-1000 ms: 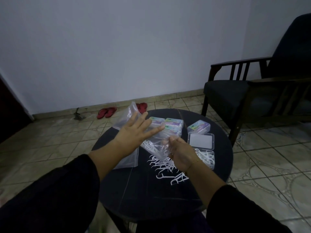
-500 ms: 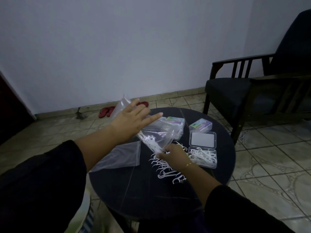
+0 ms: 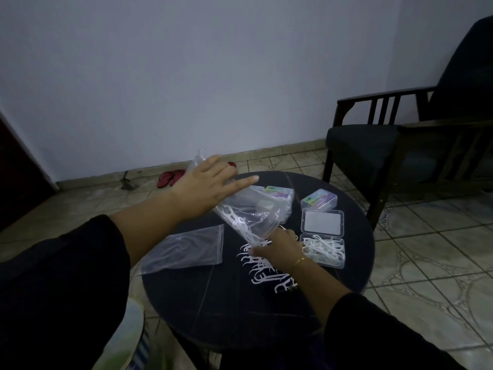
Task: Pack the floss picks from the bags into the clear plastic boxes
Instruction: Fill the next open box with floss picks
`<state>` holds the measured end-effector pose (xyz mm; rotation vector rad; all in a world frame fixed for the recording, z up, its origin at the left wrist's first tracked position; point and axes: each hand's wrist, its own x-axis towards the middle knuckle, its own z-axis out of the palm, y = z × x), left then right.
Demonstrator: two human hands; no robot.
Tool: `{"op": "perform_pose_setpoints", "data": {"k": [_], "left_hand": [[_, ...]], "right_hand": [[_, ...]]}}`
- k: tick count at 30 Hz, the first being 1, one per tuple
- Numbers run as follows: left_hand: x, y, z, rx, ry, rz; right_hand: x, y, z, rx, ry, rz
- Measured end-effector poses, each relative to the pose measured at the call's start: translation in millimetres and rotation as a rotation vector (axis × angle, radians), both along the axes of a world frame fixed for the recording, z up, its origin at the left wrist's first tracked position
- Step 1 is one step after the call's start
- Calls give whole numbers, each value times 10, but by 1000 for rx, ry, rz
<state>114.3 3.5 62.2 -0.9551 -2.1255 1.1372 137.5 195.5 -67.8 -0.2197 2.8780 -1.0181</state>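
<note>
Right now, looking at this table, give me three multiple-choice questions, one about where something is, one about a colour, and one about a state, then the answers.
1. Where does the flat empty bag lie?
A. on the table, left of the loose floss picks
B. on the armchair
C. inside a box

2. What colour are the slippers by the wall?
A. white
B. red
C. green

3. What state is the box with picks in?
A. shut with a label on top
B. upside down
C. open, lid laid back

Answers:
1. A: the bag lies flat on the dark tabletop, left of the picks.
2. B: the pair on the floor shows red.
3. C: picks lie uncovered in the tray, with the lid flat behind it.
</note>
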Motion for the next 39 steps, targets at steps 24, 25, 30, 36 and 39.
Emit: {"op": "perform_pose_setpoints", "data": {"k": [24, 25, 30, 36, 39], "left_hand": [[-14, -12, 212, 8, -51, -44], [-20, 1, 202, 23, -63, -58], [-46, 42, 173, 33, -120, -44], [-36, 6, 151, -72, -164, 135], [-13, 79, 166, -106, -184, 218]], "right_hand": [[24, 60, 96, -5, -96, -59], [40, 49, 113, -51, -77, -45], [-40, -25, 55, -232, -81, -73], [-76, 53, -19, -202, -137, -55], [-66, 69, -14, -88, -135, -37]]}}
